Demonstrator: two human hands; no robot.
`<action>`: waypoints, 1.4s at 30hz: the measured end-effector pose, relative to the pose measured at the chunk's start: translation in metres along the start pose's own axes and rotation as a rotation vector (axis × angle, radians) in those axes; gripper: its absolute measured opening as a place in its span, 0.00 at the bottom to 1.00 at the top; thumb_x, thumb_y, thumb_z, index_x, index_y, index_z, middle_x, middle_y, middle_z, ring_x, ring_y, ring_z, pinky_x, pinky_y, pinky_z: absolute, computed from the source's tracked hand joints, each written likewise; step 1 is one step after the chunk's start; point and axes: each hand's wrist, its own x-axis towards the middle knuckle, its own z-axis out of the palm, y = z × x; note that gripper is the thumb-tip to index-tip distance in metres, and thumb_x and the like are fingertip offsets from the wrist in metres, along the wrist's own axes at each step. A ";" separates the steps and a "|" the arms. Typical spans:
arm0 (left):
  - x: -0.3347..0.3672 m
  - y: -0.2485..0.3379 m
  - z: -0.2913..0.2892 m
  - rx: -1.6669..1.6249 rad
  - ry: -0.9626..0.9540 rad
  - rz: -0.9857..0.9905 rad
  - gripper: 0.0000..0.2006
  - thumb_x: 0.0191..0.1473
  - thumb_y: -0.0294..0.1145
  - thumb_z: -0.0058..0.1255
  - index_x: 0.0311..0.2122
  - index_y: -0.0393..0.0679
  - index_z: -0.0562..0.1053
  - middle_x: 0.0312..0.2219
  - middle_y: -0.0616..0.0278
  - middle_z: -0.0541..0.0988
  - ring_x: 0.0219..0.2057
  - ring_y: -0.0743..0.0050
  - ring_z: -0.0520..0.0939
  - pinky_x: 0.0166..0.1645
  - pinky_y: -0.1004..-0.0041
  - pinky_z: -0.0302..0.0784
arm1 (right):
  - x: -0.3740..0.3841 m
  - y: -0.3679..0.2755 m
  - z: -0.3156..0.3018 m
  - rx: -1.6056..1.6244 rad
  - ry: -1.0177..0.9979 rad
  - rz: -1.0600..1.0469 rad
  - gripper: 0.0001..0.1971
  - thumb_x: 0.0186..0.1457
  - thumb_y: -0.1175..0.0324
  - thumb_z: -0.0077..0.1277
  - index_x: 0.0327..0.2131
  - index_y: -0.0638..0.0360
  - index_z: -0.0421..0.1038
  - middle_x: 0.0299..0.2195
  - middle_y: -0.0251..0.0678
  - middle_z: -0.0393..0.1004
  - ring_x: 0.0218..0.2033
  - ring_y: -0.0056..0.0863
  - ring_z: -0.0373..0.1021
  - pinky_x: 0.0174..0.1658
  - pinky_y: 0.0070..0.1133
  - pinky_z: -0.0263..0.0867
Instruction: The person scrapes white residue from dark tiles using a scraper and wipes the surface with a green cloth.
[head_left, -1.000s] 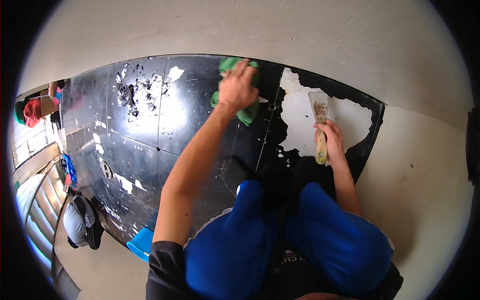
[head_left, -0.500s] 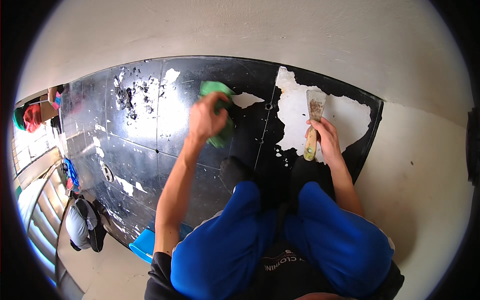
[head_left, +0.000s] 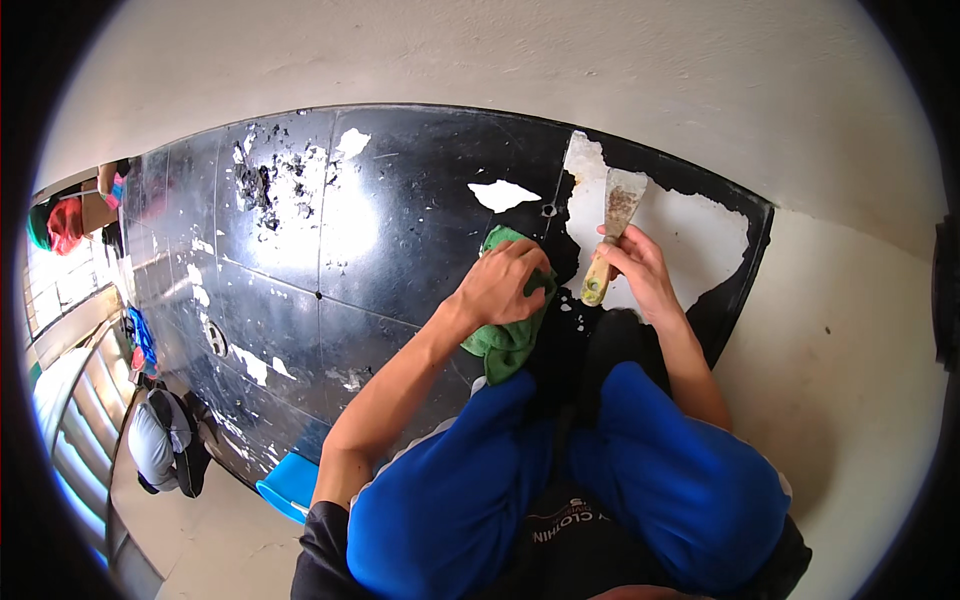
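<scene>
Bunched under my left hand [head_left: 503,282] is a green cloth [head_left: 515,345], with my fingers closed on it against the black panelled surface [head_left: 420,170]. Its lower end hangs close to my left knee. My right hand [head_left: 645,268] grips a scraper [head_left: 598,276] by its pale, worn handle. The scraper's wide blade, stained rusty brown, points away from me over a large white patch [head_left: 695,230] with ragged black edges. Beyond the cloth, a smaller white patch [head_left: 503,195] shows in the black coating.
A pale wall [head_left: 480,50] borders the far edge of the surface. Black flakes [head_left: 255,180] lie around a glare spot on the left. At the lower left are a blue plastic container [head_left: 290,482], a grey-and-black bag [head_left: 158,445] and a metal railing [head_left: 85,450].
My left hand has moved the green cloth right and toward me, uncovering the small white patch. The scraper in my right hand has shifted slightly left and tilted.
</scene>
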 end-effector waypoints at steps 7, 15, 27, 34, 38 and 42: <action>0.020 0.024 0.008 -0.305 -0.063 -0.049 0.23 0.50 0.33 0.58 0.51 0.37 0.69 0.48 0.45 0.77 0.46 0.47 0.81 0.51 0.58 0.78 | -0.006 0.012 0.003 -0.036 -0.045 0.027 0.19 0.62 0.67 0.55 0.54 0.65 0.68 0.36 0.34 0.78 0.35 0.18 0.73 0.37 0.17 0.66; 0.022 0.022 0.011 -0.630 -0.021 -0.144 0.27 0.58 0.33 0.53 0.60 0.40 0.61 0.52 0.48 0.75 0.49 0.56 0.81 0.49 0.60 0.81 | -0.003 0.015 0.013 0.182 -0.074 0.100 0.18 0.65 0.64 0.53 0.54 0.63 0.67 0.40 0.40 0.78 0.39 0.24 0.76 0.44 0.22 0.71; 0.026 0.041 0.004 -1.002 0.126 -0.627 0.21 0.66 0.45 0.50 0.49 0.36 0.63 0.20 0.62 0.76 0.19 0.78 0.77 0.23 0.77 0.72 | 0.032 0.014 0.025 0.065 -0.075 0.032 0.19 0.67 0.60 0.51 0.54 0.62 0.69 0.40 0.32 0.78 0.38 0.18 0.74 0.41 0.21 0.71; 0.034 0.043 -0.008 -0.890 -0.056 -0.595 0.20 0.67 0.47 0.45 0.50 0.37 0.68 0.20 0.68 0.73 0.18 0.82 0.73 0.22 0.78 0.66 | 0.026 0.012 0.021 0.057 -0.098 0.075 0.20 0.68 0.52 0.47 0.48 0.60 0.74 0.38 0.32 0.78 0.36 0.19 0.74 0.38 0.19 0.70; 0.039 0.048 -0.008 -0.858 -0.142 -0.636 0.23 0.68 0.51 0.41 0.50 0.37 0.70 0.19 0.67 0.72 0.17 0.81 0.72 0.21 0.77 0.65 | 0.031 0.021 0.018 0.029 -0.048 0.050 0.21 0.68 0.52 0.46 0.47 0.61 0.76 0.36 0.32 0.78 0.35 0.19 0.74 0.37 0.20 0.70; 0.048 0.047 -0.012 -0.867 -0.211 -0.643 0.27 0.67 0.55 0.39 0.48 0.37 0.73 0.18 0.67 0.69 0.16 0.81 0.70 0.20 0.77 0.64 | 0.033 0.014 0.022 0.015 -0.011 0.023 0.21 0.68 0.51 0.46 0.45 0.61 0.77 0.34 0.31 0.78 0.33 0.19 0.73 0.38 0.20 0.70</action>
